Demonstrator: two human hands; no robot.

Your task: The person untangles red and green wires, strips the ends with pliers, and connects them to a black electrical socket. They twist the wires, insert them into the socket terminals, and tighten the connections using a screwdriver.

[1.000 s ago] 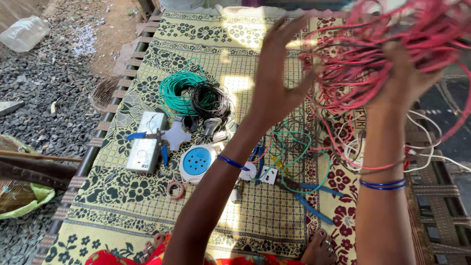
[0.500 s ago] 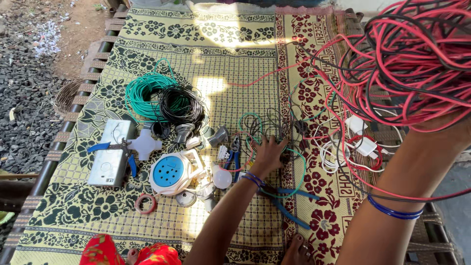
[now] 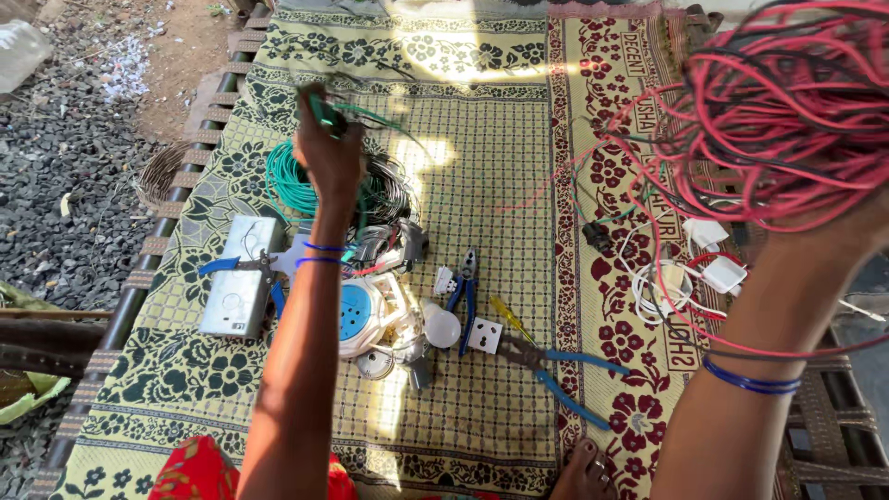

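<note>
Sorting wires, looks like: left hand [image 3: 331, 153] is up in the upper left of the frame, fingers pinched on a green wire [image 3: 370, 116]. Right hand [image 3: 857, 227], far right, lifts the red wire tangle [image 3: 769, 120]; can't tell its fingers. I'd guess teasing the green strand free needs care.

Bright daylight; glare on the mat [image 3: 482, 65] at the top. Left hand [image 3: 329, 153] motion-blurred. Wires [image 3: 778, 111] soft, close to lens.
</note>
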